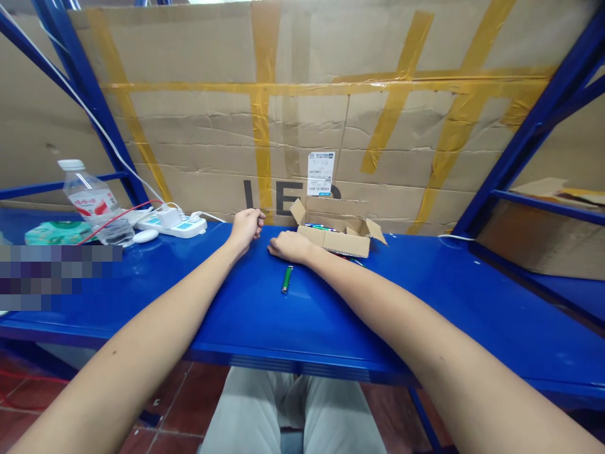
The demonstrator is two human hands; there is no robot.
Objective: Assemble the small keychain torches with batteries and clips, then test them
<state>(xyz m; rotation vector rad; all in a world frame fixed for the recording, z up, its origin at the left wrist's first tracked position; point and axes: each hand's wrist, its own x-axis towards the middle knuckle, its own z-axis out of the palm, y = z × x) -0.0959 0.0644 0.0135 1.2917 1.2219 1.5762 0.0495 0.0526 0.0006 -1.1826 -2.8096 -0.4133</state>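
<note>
Both hands (269,236) rest curled on glossy blue shelf (425,296)

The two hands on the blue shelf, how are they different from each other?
The left hand sits curled farther back, near the taped cardboard wall, while the right hand lies closer in, knuckles up, beside the small open box. The green pen-like stick lies just by the right hand, farther from the left hand. Both are bare, loosely closed, and rest on the blue shelf. Whether either holds anything is hidden.
</note>
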